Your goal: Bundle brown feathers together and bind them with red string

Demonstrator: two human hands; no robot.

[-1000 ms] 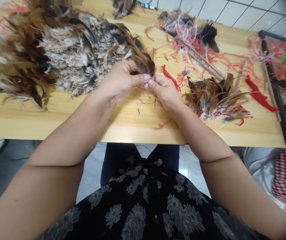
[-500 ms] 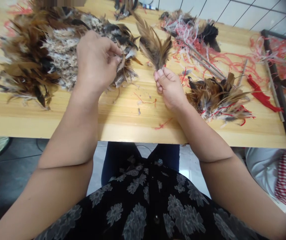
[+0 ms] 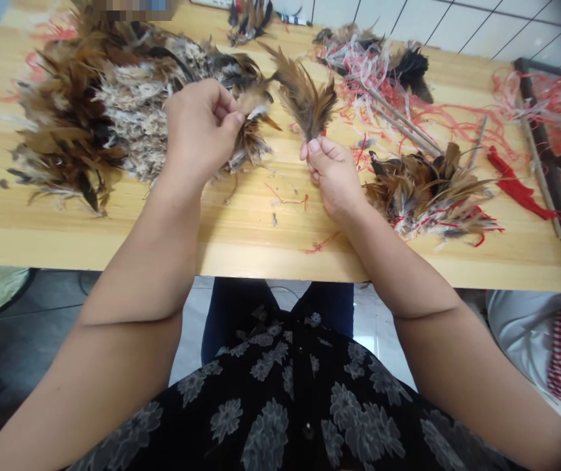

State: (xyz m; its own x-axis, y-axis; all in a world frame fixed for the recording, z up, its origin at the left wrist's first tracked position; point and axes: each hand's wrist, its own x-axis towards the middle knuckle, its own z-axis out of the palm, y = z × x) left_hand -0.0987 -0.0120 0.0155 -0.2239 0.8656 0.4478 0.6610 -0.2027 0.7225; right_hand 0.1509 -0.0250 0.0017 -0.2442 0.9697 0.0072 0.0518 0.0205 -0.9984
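Over the right part of a big pile of brown, black and whitish feathers (image 3: 65, 124), my left hand (image 3: 203, 127) pinches a light brown feather (image 3: 255, 98) between thumb and fingers. My right hand (image 3: 333, 173) is closed around the quill ends of a small fanned bunch of brown feathers (image 3: 307, 98), tips pointing away from me. To the right of that hand lies a heap of brown feather bunches (image 3: 422, 190) with red string at their bases.
Red and white plastic strands (image 3: 354, 59) tangle at the back, near thin sticks (image 3: 403, 124). A red bundle of strips (image 3: 516, 183) lies at right, beside a dark-framed tray (image 3: 550, 157). Short red threads (image 3: 322, 243) are scattered near the front edge of the wooden table (image 3: 271, 261).
My left hand has lifted slightly and moved right, with a feather now showing at its fingertips. My right hand stays nearly still with its bunch. The view has shifted a little.
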